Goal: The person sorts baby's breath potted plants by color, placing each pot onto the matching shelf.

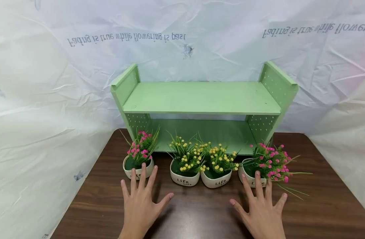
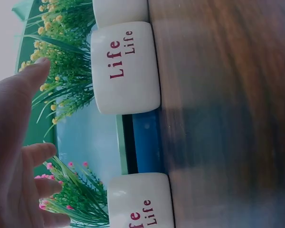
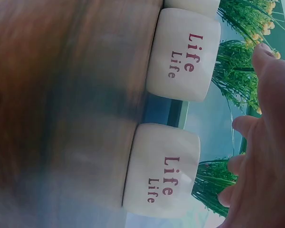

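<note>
Both hands are spread, palms down, over the front of the table, holding nothing. My left hand (image 1: 141, 205) is nearest the left pot of pink flowers (image 1: 143, 151), its fingertips overlapping the white pot in the head view. On the other side, my right hand (image 1: 261, 212) has its fingers toward the right pot of pink flowers (image 1: 272, 162). Between them stand two pots of yellow flowers, a left one (image 1: 185, 177) and a right one (image 1: 216, 181), side by side. The white pots read "Life", as on this pot (image 2: 126, 69) in the left wrist view and this one (image 3: 164, 171) in the right wrist view.
Behind the pots stands a light green two-tier shelf (image 1: 197, 98) with dotted side panels. It sits at the back of the dark brown wooden table (image 1: 197, 215). A whitish printed sheet (image 1: 218, 43) hangs behind and around the table.
</note>
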{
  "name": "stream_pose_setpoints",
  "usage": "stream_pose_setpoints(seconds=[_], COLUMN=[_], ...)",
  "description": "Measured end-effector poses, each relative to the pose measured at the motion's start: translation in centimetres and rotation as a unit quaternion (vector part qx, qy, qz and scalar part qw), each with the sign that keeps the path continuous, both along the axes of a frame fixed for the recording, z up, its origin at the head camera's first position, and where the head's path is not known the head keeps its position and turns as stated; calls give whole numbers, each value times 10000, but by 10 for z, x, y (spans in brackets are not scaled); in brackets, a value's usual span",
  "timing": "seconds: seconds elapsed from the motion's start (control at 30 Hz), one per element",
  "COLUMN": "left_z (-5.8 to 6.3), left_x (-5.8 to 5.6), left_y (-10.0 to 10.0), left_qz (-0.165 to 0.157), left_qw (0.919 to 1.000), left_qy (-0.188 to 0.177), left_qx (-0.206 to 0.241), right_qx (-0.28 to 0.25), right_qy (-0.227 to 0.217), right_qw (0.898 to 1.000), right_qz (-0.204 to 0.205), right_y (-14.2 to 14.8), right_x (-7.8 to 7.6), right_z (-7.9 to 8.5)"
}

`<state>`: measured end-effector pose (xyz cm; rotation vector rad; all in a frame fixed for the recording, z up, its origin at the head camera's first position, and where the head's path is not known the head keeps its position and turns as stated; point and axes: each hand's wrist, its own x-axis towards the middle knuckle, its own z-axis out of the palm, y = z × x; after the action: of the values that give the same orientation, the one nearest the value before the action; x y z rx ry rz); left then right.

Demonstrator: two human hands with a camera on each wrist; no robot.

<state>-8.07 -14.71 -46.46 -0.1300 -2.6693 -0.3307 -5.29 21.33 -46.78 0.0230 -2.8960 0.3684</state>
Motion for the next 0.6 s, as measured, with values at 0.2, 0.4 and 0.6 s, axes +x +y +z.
stream_pose_setpoints(seconds=[0.2, 0.4, 0.6], left_z=[2, 4, 15], left_x=[1, 0, -7], left_y=[-2, -13, -21], left_qz=[-218, -569, -936], left_qw=[9993, 9934, 9773], left_qy=[256, 940, 1840], left_qx=[145, 316, 477], right_qx=[-51, -79, -113], right_qy=[-60, -170, -11], right_qw=[10000, 9998, 9999], right_qz=[-19, -2, 23], right_y=[1, 1, 1], right_x=[0, -1, -2], right_z=[0, 0, -2])
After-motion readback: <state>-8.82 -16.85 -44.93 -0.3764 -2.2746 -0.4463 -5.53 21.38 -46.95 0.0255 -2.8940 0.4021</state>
